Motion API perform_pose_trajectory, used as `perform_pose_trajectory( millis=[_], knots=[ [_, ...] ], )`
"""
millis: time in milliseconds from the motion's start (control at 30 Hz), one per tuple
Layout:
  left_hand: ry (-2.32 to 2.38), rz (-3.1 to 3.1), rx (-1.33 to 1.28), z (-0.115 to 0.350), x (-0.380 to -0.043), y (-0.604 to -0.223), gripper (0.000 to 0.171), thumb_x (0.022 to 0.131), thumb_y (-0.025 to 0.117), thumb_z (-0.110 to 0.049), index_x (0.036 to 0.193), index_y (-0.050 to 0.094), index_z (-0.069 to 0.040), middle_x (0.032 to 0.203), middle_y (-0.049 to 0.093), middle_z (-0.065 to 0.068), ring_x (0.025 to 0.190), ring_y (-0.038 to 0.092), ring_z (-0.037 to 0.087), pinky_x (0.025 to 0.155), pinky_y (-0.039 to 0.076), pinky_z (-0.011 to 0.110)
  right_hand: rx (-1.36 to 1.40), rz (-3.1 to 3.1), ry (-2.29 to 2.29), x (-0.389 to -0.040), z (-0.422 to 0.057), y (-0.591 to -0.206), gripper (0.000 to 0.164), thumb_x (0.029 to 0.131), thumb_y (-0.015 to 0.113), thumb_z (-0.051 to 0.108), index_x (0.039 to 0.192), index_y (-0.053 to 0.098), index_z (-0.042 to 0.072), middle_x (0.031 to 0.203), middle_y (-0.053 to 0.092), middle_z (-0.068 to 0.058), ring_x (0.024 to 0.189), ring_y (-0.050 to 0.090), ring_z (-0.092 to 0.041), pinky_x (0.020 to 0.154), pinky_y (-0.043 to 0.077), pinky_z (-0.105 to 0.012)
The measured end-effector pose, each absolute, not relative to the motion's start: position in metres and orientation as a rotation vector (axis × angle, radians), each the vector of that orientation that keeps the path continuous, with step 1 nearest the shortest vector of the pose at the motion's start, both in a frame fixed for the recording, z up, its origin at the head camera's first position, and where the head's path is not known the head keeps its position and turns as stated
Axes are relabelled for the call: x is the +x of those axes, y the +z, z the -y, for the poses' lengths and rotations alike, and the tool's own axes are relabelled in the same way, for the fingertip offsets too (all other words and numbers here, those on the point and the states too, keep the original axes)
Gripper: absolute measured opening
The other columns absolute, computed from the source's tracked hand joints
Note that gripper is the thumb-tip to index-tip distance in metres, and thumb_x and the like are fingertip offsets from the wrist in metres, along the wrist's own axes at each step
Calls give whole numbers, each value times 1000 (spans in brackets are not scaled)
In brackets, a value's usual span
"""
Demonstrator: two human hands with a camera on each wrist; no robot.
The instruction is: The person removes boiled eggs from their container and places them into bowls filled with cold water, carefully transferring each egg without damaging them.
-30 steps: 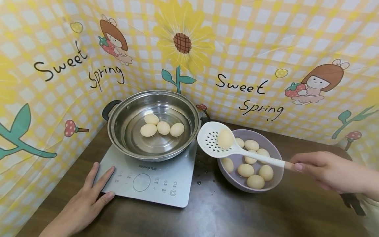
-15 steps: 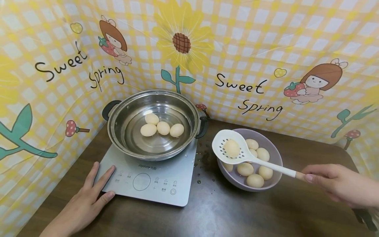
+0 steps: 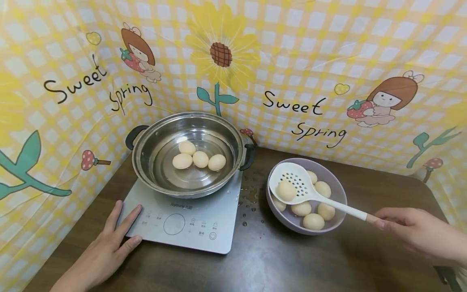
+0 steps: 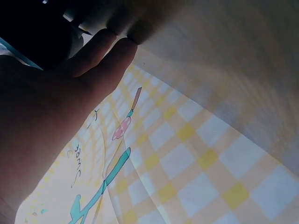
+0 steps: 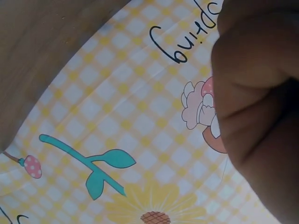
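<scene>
My right hand (image 3: pixel 419 231) grips the wooden end of a white slotted spoon (image 3: pixel 297 184) at the right. One egg (image 3: pixel 286 190) lies in the spoon's head, which is over the left part of a lilac bowl (image 3: pixel 341 194). Several more eggs (image 3: pixel 313 221) sit in that bowl. My left hand (image 3: pixel 106 243) rests with fingers spread on the left front corner of a silver induction cooker (image 3: pixel 219 202). A steel pot (image 3: pixel 146 178) stands on the cooker, with several eggs (image 3: pixel 182 161) in water. In the right wrist view my curled right hand (image 5: pixel 261 93) hides the spoon.
Water drops (image 3: pixel 249 198) lie on the dark wooden table (image 3: pixel 262 259) between cooker and bowl. A yellow checked cloth (image 3: pixel 292 48) with printed figures stands behind and at the left. The pot's black handle (image 3: pixel 249 157) juts out toward the bowl.
The spoon has moved right and down from beside the pot to over the bowl, its egg shifting toward the head's near side. My left hand stays put on the cooker.
</scene>
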State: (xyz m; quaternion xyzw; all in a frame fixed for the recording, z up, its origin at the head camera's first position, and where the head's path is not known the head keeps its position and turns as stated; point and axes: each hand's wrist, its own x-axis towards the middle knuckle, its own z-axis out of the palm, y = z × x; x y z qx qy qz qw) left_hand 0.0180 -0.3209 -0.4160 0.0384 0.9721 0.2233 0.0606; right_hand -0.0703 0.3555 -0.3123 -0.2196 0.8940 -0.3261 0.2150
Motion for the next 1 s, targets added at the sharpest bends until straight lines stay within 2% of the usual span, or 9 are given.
perform_pose_trajectory(
  millis=[67,133,600,867,1000],
  knots=[
    [678,-2939,113,321,18,-416,74,106,52,-40,165,11,-23,164,-17,25,123,35,72,77,43,73,-588,-2561,-811,-69,-353,-314,16,106,55,14,116,67,13,52,37,15,39,30,3,31,32,-22],
    [677,-2939,109,321,18,-417,74,106,53,-40,165,11,-22,164,-16,25,123,35,72,78,42,73,-570,-2634,-729,-67,-351,-315,15,105,59,17,115,67,12,54,36,17,42,30,4,34,32,-22],
    [671,-2943,101,320,17,-417,74,106,53,-39,165,12,-22,164,-17,25,123,35,71,79,42,74,-498,-2941,-572,-59,-345,-325,19,99,68,18,117,68,14,57,39,13,45,33,-2,39,32,-25],
    [677,-2940,107,319,17,-417,74,106,53,-39,165,10,-23,164,-17,24,124,34,71,80,42,74,-570,-3139,-516,-57,-340,-325,23,91,77,13,112,69,14,58,42,19,42,30,1,37,31,-20],
    [679,-2942,111,319,17,-417,75,106,54,-38,165,10,-23,164,-18,24,125,34,70,80,42,74,-475,-3272,-611,-58,-335,-318,22,92,77,15,112,69,13,60,49,14,44,33,-2,39,31,-25]
  ],
)
